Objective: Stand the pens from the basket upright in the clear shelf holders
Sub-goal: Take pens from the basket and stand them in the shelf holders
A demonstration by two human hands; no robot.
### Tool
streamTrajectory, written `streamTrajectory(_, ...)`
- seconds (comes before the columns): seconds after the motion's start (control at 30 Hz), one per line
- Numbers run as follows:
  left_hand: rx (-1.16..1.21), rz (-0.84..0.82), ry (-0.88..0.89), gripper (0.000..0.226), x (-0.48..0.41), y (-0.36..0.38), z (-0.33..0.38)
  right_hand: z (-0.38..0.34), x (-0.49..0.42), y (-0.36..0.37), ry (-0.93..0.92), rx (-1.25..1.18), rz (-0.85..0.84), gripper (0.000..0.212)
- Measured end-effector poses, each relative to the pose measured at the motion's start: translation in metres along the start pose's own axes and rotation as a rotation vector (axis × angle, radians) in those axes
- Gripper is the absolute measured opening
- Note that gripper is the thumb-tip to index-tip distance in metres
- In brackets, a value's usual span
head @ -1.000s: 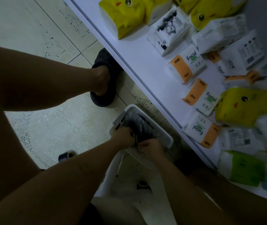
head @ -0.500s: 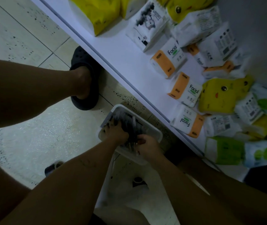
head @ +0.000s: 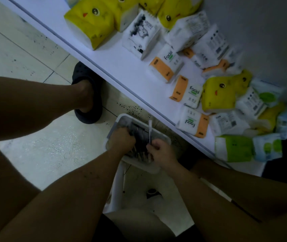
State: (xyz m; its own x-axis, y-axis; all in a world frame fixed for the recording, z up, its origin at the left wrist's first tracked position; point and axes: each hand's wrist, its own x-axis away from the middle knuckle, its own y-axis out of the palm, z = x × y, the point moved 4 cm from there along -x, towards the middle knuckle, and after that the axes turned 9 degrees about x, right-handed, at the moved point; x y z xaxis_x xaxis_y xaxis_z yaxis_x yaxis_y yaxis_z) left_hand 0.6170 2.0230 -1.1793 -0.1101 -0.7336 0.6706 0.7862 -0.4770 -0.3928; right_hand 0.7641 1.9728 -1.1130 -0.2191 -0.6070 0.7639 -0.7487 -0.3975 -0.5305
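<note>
The right hand (head: 163,152) is over the near right corner of the basket (head: 140,167); its thumb and fingertips pinch 1 pen (head: 150,132) by the lower end, and the pen stands nearly upright, clear cap on top, rising across the heap toward the far rim. The left hand (head: 121,140) is just beside it at the basket's left side, knuckles up, fingers curled down into the dark pens (head: 140,137); whether they grip any I cannot tell. The 2 hands are close but apart, with a narrow strip of pens between them; pale pen ends poke out toward the near rim below the left hand.

The basket is pale and rectangular, and the heap of pens fills it; it rests on a white surface (head: 116,189) whose shape is hard to make out, and a small dark roll (head: 152,193) lies on that surface nearer the person.

Just beyond the basket's far right corner runs the front edge of a white shelf (head: 121,63), slanting across the view; tissue packs are scattered on it: yellow ones with a chick face (head: 90,23) toward its far end, 3 white-and-orange packs marked "Facial" (head: 165,65) near its front edge, and a green pack (head: 233,148) at its near end.

A foot in a black slipper (head: 88,95) stands on the tiled floor (head: 34,145) left of the basket, toe under the shelf's front edge.
</note>
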Motion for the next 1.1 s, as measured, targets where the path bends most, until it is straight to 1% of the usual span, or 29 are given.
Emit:
streamTrajectory(0.07, -0.041, 0.037, 0.107, 0.020, 0.008, -0.007, 0.014, 0.001, 0.011, -0.007, -0.023, -0.010, 0.052, 0.011)
streamTrajectory(0.13, -0.017, 0.064, 0.177, 0.020, 0.017, -0.014, 0.027, 0.006, 0.020, -0.013, -0.020, -0.004, 0.083, 0.007)
streamTrajectory(0.23, 0.095, 0.072, 0.220, 0.012, 0.032, -0.024, 0.047, 0.007, 0.035, -0.024, -0.006, -0.045, 0.109, 0.009)
streamTrajectory(0.3, 0.211, 0.087, 0.211, 0.006, 0.042, -0.033, 0.058, 0.001, 0.045, -0.033, -0.022, -0.090, 0.133, 0.003)
streamTrajectory(0.37, 0.308, 0.101, 0.224, 0.013, 0.053, -0.042, 0.070, -0.008, 0.055, -0.043, -0.078, -0.148, 0.180, 0.014)
streamTrajectory(0.43, 0.349, 0.116, 0.285, 0.019, 0.067, -0.050, 0.085, -0.018, 0.066, -0.052, -0.138, -0.203, 0.215, 0.022)
streamTrajectory(0.53, 0.362, 0.112, 0.393, 0.023, 0.092, -0.057, 0.114, -0.030, 0.078, -0.066, -0.197, -0.255, 0.260, 0.022)
streamTrajectory(0.6, 0.356, 0.064, 0.470, 0.043, 0.110, -0.061, 0.134, -0.037, 0.087, -0.076, -0.249, -0.286, 0.299, 0.010)
streamTrajectory(0.63, 0.334, 0.045, 0.525, 0.056, 0.119, -0.064, 0.144, -0.041, 0.092, -0.081, -0.288, -0.285, 0.330, 0.011)
streamTrajectory(0.7, 0.296, 0.015, 0.634, 0.074, 0.139, -0.072, 0.161, -0.048, 0.105, -0.093, -0.373, -0.267, 0.418, 0.025)
streamTrajectory(0.73, 0.297, 0.002, 0.669, 0.078, 0.148, -0.077, 0.168, -0.051, 0.113, -0.099, -0.414, -0.266, 0.458, 0.029)
streamTrajectory(0.8, 0.301, -0.014, 0.722, 0.075, 0.166, -0.089, 0.183, -0.058, 0.128, -0.111, -0.474, -0.298, 0.492, 0.028)
streamTrajectory(0.9, 0.279, -0.029, 0.794, 0.065, 0.190, -0.105, 0.212, -0.075, 0.154, -0.132, -0.577, -0.256, 0.550, 0.011)
streamTrajectory(0.93, 0.277, -0.035, 0.828, 0.061, 0.199, -0.110, 0.224, -0.079, 0.163, -0.140, -0.615, -0.240, 0.580, 0.012)
streamTrajectory(1.03, 0.294, -0.045, 0.940, 0.048, 0.226, -0.121, 0.261, -0.090, 0.196, -0.164, -0.728, -0.301, 0.638, 0.061)
streamTrajectory(1.07, 0.299, -0.044, 0.978, 0.046, 0.235, -0.123, 0.273, -0.091, 0.208, -0.172, -0.773, -0.327, 0.653, 0.070)
streamTrajectory(1.1, 0.300, -0.042, 1.013, 0.047, 0.244, -0.126, 0.284, -0.093, 0.220, -0.180, -0.819, -0.349, 0.667, 0.074)
